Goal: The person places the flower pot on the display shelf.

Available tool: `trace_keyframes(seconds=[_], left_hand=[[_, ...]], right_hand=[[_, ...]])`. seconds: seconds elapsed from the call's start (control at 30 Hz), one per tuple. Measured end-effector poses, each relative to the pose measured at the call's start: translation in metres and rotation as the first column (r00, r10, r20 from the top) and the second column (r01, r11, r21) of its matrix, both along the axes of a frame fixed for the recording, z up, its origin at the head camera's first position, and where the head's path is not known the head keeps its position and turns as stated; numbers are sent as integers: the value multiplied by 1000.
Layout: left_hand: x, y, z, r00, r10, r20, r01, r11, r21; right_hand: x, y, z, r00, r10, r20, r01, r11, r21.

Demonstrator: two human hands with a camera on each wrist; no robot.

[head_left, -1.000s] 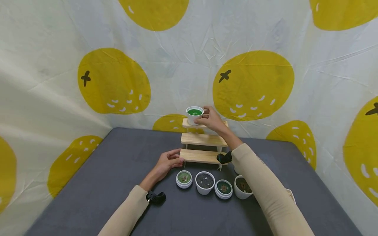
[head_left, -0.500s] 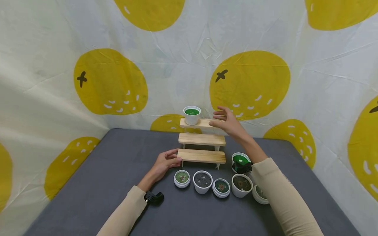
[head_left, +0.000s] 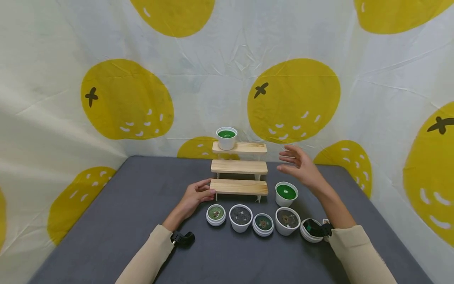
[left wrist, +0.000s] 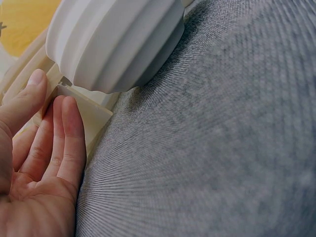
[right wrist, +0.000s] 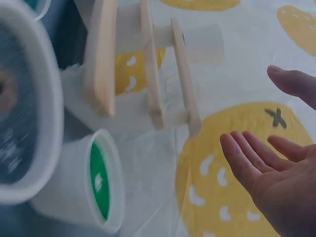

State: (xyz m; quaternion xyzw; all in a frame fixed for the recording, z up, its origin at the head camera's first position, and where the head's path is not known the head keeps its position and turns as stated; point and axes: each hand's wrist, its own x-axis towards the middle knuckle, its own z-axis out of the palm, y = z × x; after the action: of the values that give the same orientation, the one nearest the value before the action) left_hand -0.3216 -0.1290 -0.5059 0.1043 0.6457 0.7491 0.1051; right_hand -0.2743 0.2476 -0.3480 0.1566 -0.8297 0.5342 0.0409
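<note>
Pale wood stand (head_left: 239,167) with 3 steps, and the green-filled white cup (head_left: 226,139) sits upright on the top step, near its left end. Left hand (head_left: 191,199) pinches the left end of the lowest step between thumb and fingers. If it tugged or twisted, I reckon the whole stand could rock and that cup would be the thing to tip.

Right hand (head_left: 301,167) hangs in the air off to the right, holding nothing, thumb well apart from the fingers. My other worry is the black wrist camera (head_left: 325,229) snagging the rightmost pot (head_left: 307,234), which it partly covers. Also around: a row of 5 pots in front, crowding the reach to the bottom step, and another green cup (head_left: 286,195) below the right hand.
</note>
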Motion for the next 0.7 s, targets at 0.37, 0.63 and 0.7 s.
trace_keyframes(seconds=[0.37, 0.63, 0.7], left_hand=[[-1, -1, 1, 1000, -17, -8, 17, 1000, 9], [0, -1, 0, 1000, -10, 4, 10, 1000, 5], [-1, -1, 0, 1000, -4, 5, 4, 1000, 4]], right_hand=[[18, 31, -31, 999, -21, -37, 24, 997, 67], [15, 39, -47, 999, -35, -16, 37, 994, 102], [13, 40, -50, 999, -32, -12, 33, 994, 108]])
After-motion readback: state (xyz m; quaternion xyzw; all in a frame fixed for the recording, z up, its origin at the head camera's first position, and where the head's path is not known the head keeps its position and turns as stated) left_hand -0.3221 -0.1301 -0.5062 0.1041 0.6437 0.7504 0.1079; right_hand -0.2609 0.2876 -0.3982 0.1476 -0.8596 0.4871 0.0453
